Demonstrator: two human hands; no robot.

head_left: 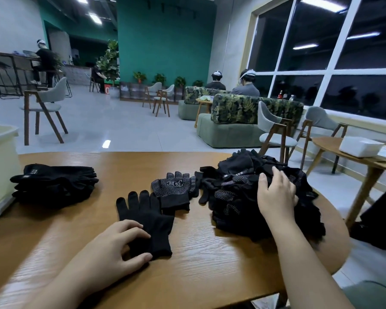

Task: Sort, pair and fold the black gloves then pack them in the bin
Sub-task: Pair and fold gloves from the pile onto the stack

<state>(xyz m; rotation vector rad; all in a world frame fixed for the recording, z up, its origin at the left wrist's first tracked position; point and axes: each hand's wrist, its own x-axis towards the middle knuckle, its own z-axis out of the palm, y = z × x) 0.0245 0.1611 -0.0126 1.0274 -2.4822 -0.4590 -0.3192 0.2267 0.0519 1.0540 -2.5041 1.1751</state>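
The left hand (118, 246) lies nearest, resting on the wooden table (210, 264) with its fingers loosely curled over the cuff of a plain black glove (147, 217); the thumb touches the cuff's near edge, and whether the fingers actually pinch the fabric cannot be told. That glove lies flat, palm down, fingers pointing away from the person. Just beyond it and slightly to the right lies a dotted glove (176, 188) with a white printed label, its cuff overlapping the plain glove's fingertips. The right hand (276, 195) is well apart from the left, set down on a big loose heap of gloves (254, 197) at the table's right side, fingers spread and pressing into the pile. At the far left of the table sits a neat stack of gloves (54, 184), close to the pale bin (0, 163) at the table's left edge.
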